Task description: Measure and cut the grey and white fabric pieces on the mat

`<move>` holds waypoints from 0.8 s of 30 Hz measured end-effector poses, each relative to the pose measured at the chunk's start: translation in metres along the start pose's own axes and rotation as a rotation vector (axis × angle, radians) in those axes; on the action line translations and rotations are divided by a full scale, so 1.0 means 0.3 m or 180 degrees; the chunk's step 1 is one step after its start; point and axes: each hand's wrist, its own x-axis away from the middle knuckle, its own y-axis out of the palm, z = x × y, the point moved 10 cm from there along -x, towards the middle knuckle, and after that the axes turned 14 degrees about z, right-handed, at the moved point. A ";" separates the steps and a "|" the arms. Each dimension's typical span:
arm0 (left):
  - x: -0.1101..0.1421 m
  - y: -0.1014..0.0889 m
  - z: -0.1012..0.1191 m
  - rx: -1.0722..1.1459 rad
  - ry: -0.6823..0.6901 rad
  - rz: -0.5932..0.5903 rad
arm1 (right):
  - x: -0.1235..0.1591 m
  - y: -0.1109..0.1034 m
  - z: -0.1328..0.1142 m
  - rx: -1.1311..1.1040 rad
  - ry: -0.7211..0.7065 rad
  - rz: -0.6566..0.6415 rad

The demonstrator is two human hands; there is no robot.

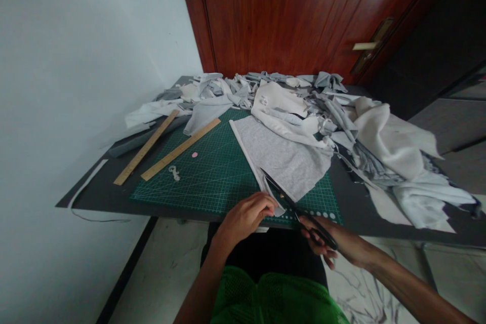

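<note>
A piece of light grey fabric (pixel 283 149) lies on the green cutting mat (pixel 224 167), with a narrow strip partly separated along its left edge. My left hand (pixel 248 215) is closed on the near end of that strip, close to the mat's front edge. Black-handled scissors (pixel 290 203) are in my right hand (pixel 322 237), their blades pointing away and to the left. The blades reach between the strip and the main piece. Part of the handles is covered by my fingers.
Two wooden rulers (pixel 146 148) lie at the left, one partly on the mat. A pink disc (pixel 195 155) and a small white curled piece (pixel 174 173) are nearby. Fabric scraps (pixel 391 134) are heaped along the back and right. A wall (pixel 94 50) borders the left side.
</note>
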 end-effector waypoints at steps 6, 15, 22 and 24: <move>0.009 0.002 -0.004 0.0113 -0.0165 -0.0070 | -0.015 0.018 -0.018 -0.0074 -0.0009 0.0064; 0.009 -0.016 0.025 0.0303 0.0094 0.0075 | -0.016 0.028 -0.030 -0.0308 0.0016 0.0049; 0.016 -0.017 0.028 0.0331 0.0147 0.0078 | -0.006 0.049 -0.051 -0.0204 0.0006 0.0046; 0.016 -0.021 0.027 0.0308 0.0135 0.0109 | -0.004 0.046 -0.045 -0.0218 0.0019 0.0051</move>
